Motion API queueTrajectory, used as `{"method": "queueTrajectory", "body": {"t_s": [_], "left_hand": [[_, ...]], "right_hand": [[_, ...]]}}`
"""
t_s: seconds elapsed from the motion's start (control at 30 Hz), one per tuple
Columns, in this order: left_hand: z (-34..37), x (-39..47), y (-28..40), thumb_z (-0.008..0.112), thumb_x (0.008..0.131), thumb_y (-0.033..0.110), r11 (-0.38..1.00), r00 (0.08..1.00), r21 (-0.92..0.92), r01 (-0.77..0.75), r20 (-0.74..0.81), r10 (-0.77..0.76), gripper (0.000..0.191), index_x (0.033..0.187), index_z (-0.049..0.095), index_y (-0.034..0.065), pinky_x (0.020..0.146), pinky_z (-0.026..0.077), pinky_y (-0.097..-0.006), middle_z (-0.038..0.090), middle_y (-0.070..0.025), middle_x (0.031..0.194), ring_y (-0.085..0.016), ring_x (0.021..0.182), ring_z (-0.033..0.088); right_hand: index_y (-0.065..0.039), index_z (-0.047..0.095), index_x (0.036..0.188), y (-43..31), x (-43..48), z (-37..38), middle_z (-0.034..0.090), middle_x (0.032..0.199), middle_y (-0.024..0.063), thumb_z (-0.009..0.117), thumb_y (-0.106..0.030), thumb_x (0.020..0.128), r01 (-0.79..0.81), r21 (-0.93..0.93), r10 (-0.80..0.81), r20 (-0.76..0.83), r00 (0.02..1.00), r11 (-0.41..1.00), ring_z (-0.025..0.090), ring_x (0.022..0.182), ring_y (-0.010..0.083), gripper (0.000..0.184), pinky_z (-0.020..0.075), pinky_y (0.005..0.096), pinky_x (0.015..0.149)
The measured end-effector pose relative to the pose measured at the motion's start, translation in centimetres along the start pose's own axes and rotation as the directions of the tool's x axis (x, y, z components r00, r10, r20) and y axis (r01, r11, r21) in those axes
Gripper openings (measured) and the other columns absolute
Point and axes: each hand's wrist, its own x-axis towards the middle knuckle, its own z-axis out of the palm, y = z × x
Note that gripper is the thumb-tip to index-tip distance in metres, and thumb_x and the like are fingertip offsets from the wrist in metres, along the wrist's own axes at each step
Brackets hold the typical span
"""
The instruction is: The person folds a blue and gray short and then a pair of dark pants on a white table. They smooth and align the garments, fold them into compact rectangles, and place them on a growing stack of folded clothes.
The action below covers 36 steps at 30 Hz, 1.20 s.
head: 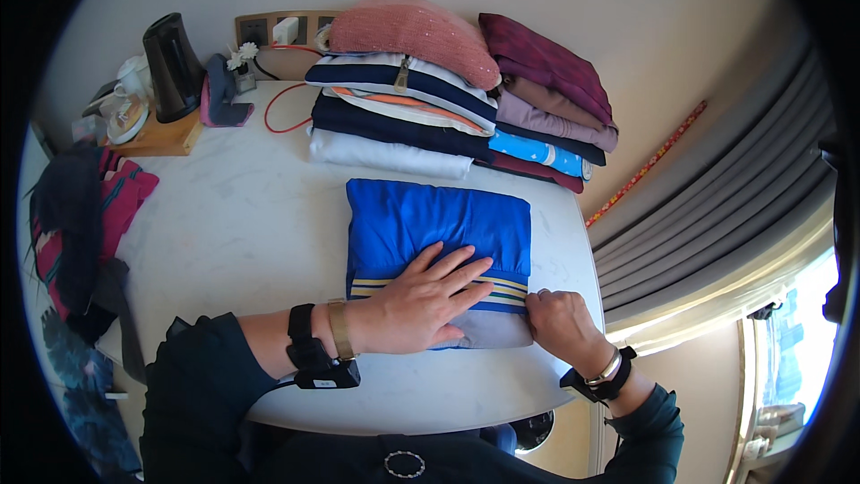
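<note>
A blue garment [437, 222], folded into a rough rectangle, lies on the white marbled table [235, 249] before me. Striped ribbing in yellow, white and green crosses its lower part, and a grey section shows along the near edge. My left hand [430, 296] rests flat on the ribbing and grey part, fingers spread. At the garment's lower right edge my right hand [564, 323] has its fingers curled, pinching the edge of the cloth. Its fingertips are partly hidden.
Stacks of folded clothes, with a pink knit [410, 33] and a maroon garment [544, 60] on top, stand behind. Back left are a black kettle [173, 67] and a wooden tray [178, 138]. Crumpled clothes [74, 235] lie at the left edge. Grey curtains [705, 215] hang at right.
</note>
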Motion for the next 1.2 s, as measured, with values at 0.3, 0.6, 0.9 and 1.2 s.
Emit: {"method": "queueTrajectory", "body": {"t_s": [0.3, 0.6, 0.9, 1.2], "left_hand": [[0.2, -0.1, -0.2, 0.075, 0.094, 0.035, 1.000, 1.000, -0.004, -0.015, -0.002, 0.015, 0.064, 0.149, 0.054, 0.0095, 0.124, 0.019, -0.0586, 0.028, -0.0184, 0.168, -0.037, 0.158, 0.022], [0.0, -0.1, -0.2, 0.075, 0.094, 0.037, 1.000, 1.000, -0.017, -0.006, 0.017, 0.006, 0.066, 0.151, 0.053, 0.0114, 0.125, 0.017, -0.0580, 0.026, -0.0185, 0.169, -0.038, 0.158, 0.021], [0.0, -0.3, -0.5, 0.076, 0.090, 0.035, 0.993, 0.997, -0.103, -0.062, -0.055, 0.057, 0.065, 0.145, 0.056, 0.0069, 0.125, 0.018, -0.0590, 0.041, -0.0235, 0.156, -0.041, 0.151, 0.032], [-1.7, -0.9, -3.1, 0.062, 0.097, 0.057, 0.935, 0.939, 0.216, 0.281, -0.264, -0.221, 0.076, 0.147, 0.051, 0.0000, 0.114, 0.027, -0.0700, 0.040, -0.0253, 0.158, -0.049, 0.149, 0.032]], "right_hand": [[-0.002, 0.069, 0.097, -0.8, -0.9, -3.8, 0.072, 0.079, 0.0161, 0.070, -0.010, 0.089, -0.132, 0.449, 0.158, -0.020, 0.987, 0.883, 0.071, 0.070, 0.0345, 0.010, 0.0577, 0.0408, 0.067], [-0.001, 0.072, 0.103, -0.4, 1.5, -7.0, 0.074, 0.089, 0.0189, 0.071, -0.008, 0.090, -0.103, 0.421, 0.102, 0.024, 0.995, 0.901, 0.072, 0.079, 0.0349, 0.015, 0.0574, 0.0394, 0.073], [-0.002, 0.055, 0.145, -3.0, 11.9, -2.2, 0.050, 0.149, 0.0292, 0.061, -0.021, 0.101, 0.275, 0.283, -0.138, -0.422, 0.896, 0.919, 0.045, 0.142, 0.0468, 0.048, 0.0387, 0.0533, 0.116], [-0.010, 0.045, 0.156, -2.3, 13.6, 0.0, 0.042, 0.159, 0.0257, 0.057, -0.044, 0.103, 0.218, 0.411, -0.102, -0.285, 0.953, 0.885, 0.034, 0.151, 0.0453, 0.064, 0.0236, 0.0598, 0.122]]}}
